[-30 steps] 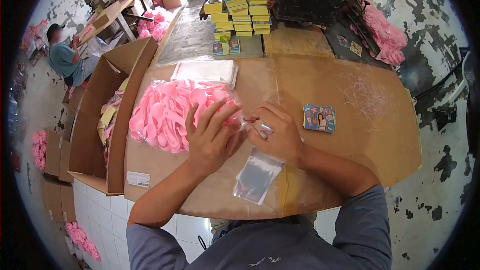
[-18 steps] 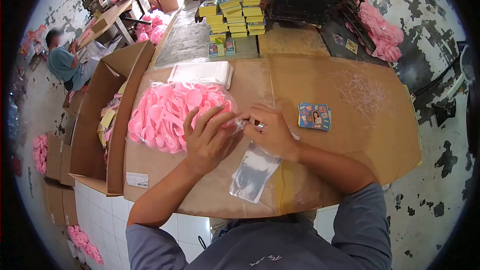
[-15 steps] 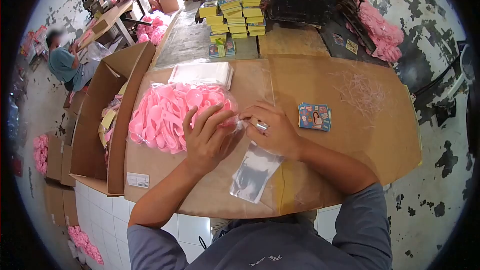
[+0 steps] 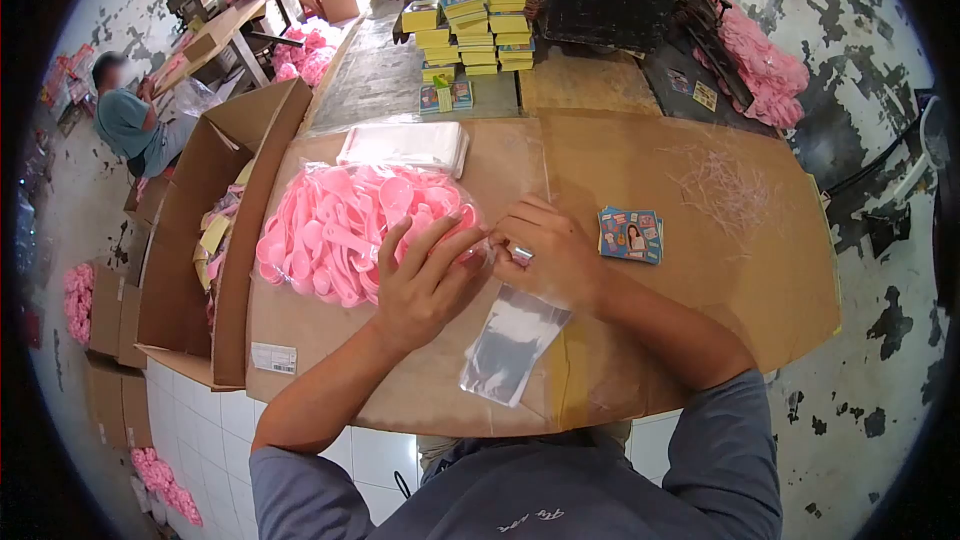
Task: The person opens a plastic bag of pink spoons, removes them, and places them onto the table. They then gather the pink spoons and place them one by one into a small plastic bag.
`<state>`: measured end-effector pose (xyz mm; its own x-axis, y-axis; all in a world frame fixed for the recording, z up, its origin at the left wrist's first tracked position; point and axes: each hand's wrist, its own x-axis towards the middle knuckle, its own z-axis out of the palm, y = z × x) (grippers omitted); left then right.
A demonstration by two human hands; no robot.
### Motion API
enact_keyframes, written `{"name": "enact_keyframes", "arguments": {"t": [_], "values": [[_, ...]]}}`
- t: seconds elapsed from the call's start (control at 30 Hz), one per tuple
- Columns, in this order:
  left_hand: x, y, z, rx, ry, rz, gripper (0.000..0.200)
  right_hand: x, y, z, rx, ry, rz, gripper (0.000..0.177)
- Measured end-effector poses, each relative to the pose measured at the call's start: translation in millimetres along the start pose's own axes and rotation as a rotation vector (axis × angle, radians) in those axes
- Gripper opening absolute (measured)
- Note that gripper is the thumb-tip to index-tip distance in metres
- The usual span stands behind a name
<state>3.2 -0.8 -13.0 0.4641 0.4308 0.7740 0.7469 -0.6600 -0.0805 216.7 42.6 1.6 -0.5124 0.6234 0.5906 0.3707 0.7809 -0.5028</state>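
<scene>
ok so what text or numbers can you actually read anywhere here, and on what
Nothing reads clearly.
White sticker on the brown cardboard sheet's front edge: print too small.
Stack of colourful picture cards right of the right hand: lettering blurred.
Yellow card stacks at the far end: too small.
Grey shirt marking: unreadable.

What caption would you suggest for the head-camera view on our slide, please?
The left hand and right hand meet at the top of a clear bag beside bagged pink spoons on cardboard.
</scene>
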Motion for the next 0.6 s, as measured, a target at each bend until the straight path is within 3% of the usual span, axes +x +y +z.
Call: {"name": "enact_keyframes", "arguments": {"t": [0.17,0.27,0.37,0.6], "values": [[5.6,0.9,-2.7,-0.020,0.008,-0.061,0.019,-2.0,4.6,6.8,0.051,0.031,0.050,0.012],[6.3,-1.0,-3.1,-0.016,-0.006,-0.066,0.021,-2.8,3.5,9.7,0.250,0.049,0.289,0.009],[5.8,0.6,-3.0,-0.030,0.026,-0.072,0.022,-2.8,7.0,2.2,0.260,-0.062,0.215,0.011],[1.1,-2.3,-1.0,-0.047,0.003,-0.049,0.024,-1.9,14.7,-2.9,0.296,-0.103,0.076,0.013]]}}
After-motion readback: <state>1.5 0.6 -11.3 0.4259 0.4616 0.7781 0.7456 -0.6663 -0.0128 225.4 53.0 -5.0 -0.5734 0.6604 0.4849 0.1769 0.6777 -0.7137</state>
